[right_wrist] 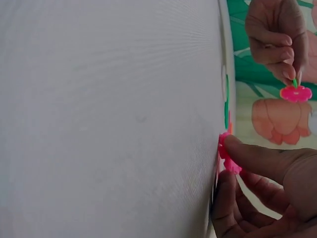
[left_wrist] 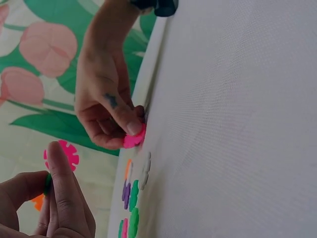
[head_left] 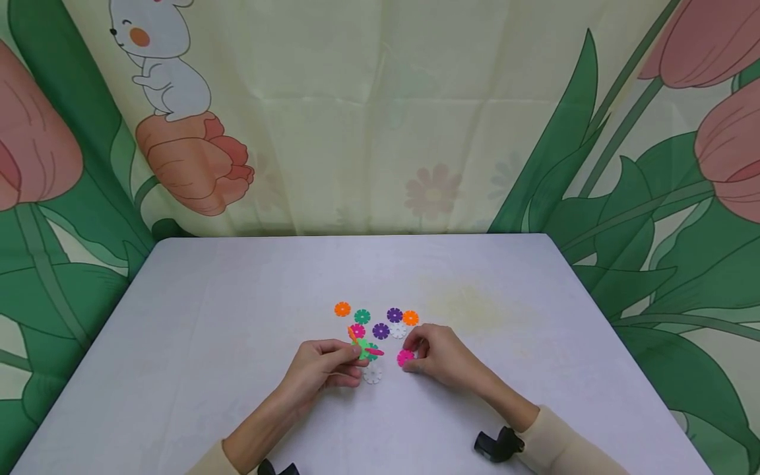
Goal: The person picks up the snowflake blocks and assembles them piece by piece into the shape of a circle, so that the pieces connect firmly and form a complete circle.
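My left hand (head_left: 326, 364) pinches a green notched plastic disc (head_left: 361, 346) between thumb and fingers. A pink disc (left_wrist: 70, 155) and an orange disc (left_wrist: 37, 202) are joined to that green one, standing at an angle to it. To the right, my right hand (head_left: 444, 356) pinches a separate pink disc (head_left: 406, 358) by its edge, low over the table. In the right wrist view the thumb covers part of this pink disc (right_wrist: 230, 154). Whether it still touches the cloth, I cannot tell.
Several loose discs lie on the white table (head_left: 237, 297) between and beyond the hands: an orange disc (head_left: 342, 309), a green disc (head_left: 362, 316), a purple disc (head_left: 380, 330) and a white disc (head_left: 373, 375) among them. A printed curtain (head_left: 356, 132) hangs behind the table.
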`<move>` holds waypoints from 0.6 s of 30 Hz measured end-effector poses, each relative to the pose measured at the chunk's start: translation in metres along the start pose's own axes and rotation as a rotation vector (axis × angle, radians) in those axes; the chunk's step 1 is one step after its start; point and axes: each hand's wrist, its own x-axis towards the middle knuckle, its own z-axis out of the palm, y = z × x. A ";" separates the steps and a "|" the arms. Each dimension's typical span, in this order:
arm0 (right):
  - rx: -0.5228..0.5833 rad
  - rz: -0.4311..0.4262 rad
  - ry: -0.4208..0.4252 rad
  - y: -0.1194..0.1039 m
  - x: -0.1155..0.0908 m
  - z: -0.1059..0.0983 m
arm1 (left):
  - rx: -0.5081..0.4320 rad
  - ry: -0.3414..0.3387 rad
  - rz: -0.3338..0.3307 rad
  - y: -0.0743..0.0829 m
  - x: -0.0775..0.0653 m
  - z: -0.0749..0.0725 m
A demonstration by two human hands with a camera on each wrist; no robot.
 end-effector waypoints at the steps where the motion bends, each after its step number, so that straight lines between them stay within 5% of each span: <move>1: 0.018 0.001 -0.001 0.001 0.000 -0.001 | 0.000 0.001 0.000 0.000 0.000 0.000; 9: 0.174 0.044 -0.023 0.006 -0.001 -0.004 | -0.019 0.007 -0.002 -0.001 0.001 0.002; 18: 0.540 0.078 -0.170 0.000 -0.006 -0.016 | -0.006 0.037 -0.008 -0.002 0.002 0.003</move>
